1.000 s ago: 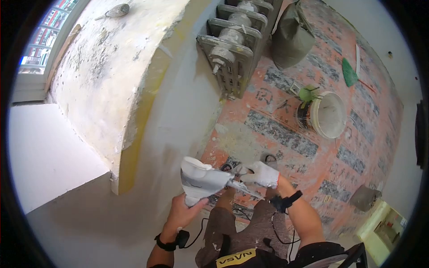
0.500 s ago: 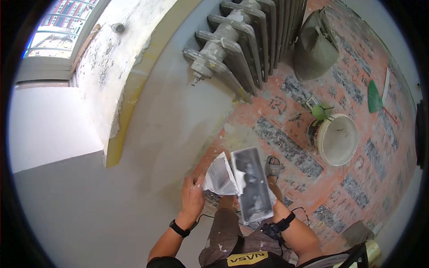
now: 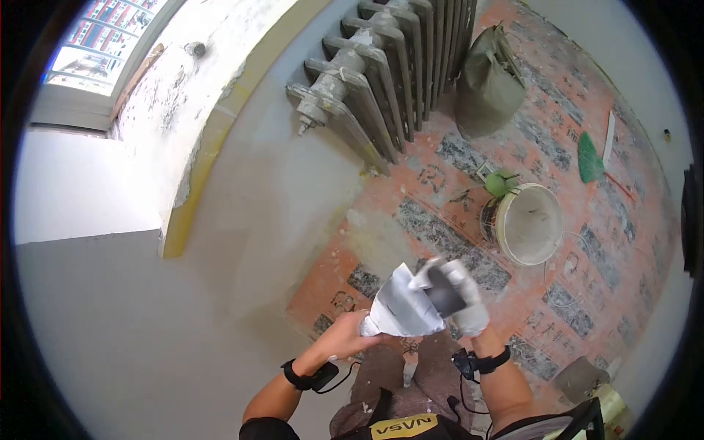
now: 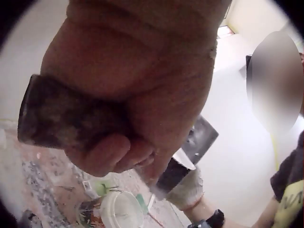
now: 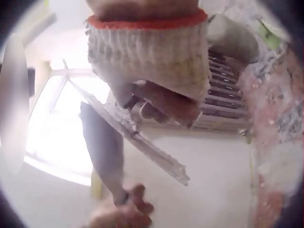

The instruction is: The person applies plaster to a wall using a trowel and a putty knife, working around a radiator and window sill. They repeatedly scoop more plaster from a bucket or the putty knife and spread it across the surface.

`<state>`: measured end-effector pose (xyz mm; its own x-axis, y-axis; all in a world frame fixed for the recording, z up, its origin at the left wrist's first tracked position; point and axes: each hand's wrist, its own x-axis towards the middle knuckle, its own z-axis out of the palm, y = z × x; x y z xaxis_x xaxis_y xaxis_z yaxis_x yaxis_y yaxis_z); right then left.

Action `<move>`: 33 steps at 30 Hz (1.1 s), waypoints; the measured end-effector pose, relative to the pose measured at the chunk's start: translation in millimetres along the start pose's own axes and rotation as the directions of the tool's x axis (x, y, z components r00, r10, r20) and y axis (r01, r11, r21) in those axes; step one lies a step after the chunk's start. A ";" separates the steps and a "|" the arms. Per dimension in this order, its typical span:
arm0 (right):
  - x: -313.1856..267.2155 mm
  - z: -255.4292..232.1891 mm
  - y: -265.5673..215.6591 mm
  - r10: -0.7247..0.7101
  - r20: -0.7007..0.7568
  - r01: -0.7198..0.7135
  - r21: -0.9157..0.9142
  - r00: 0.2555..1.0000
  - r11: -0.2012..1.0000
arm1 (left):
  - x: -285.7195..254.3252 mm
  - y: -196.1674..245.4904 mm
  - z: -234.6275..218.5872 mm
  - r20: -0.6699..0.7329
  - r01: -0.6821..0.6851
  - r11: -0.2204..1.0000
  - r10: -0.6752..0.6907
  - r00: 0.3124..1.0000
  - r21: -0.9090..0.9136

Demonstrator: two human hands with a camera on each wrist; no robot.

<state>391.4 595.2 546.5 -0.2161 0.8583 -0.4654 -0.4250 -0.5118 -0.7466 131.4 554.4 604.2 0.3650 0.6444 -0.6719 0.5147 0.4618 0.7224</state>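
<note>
My bare left hand [image 3: 343, 336] grips a wide putty knife [image 3: 403, 304] whose pale blade points toward my right hand. Its dark handle end [image 4: 66, 114] sticks out of the curled fist in the left wrist view. A white work glove with a red cuff covers my right hand [image 3: 469, 312], which holds a plastering trowel [image 3: 444, 292] by its handle. Seen edge-on in the right wrist view, the trowel plate [image 5: 147, 147] carries white residue along its edge. The knife blade [image 5: 102, 142] stands close beside it there, overlapping it in the head view.
A white-lined bucket [image 3: 534, 224] stands on the orange printed floor covering [image 3: 425, 187], ahead and right. Beyond it lie a green broom head [image 3: 589, 158] and a grey-green sack [image 3: 490, 88]. A ribbed radiator [image 3: 359, 81] runs along the wall [image 3: 249, 242] under a window ledge.
The trowel, seen flat half a second ago, has tilted and turned, and the right hand has swung forward. The left hand with the putty knife has moved right, its blade now overlapping the trowel.
</note>
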 end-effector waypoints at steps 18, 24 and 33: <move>-97.7 -279.5 35.7 0.004 -0.711 -0.095 -0.088 0.703 0.992 | 190.1 93.5 88.4 -0.090 -0.046 0.720 0.149 0.985 0.692; -117.3 -478.9 56.0 0.199 -0.821 -0.150 0.139 0.535 0.979 | 404.0 147.1 228.7 0.013 -0.051 0.495 0.080 0.997 0.867; -139.6 -550.5 168.1 0.399 -0.855 -0.236 0.334 0.331 0.912 | 639.3 -35.0 269.0 -0.032 0.059 0.065 -0.354 0.935 0.996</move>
<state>833.9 369.3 224.3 0.5107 0.0485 -0.8584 -0.6304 -0.6577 -0.4122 555.4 786.3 105.4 0.1339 0.4582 -0.8787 0.8279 -0.5390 -0.1549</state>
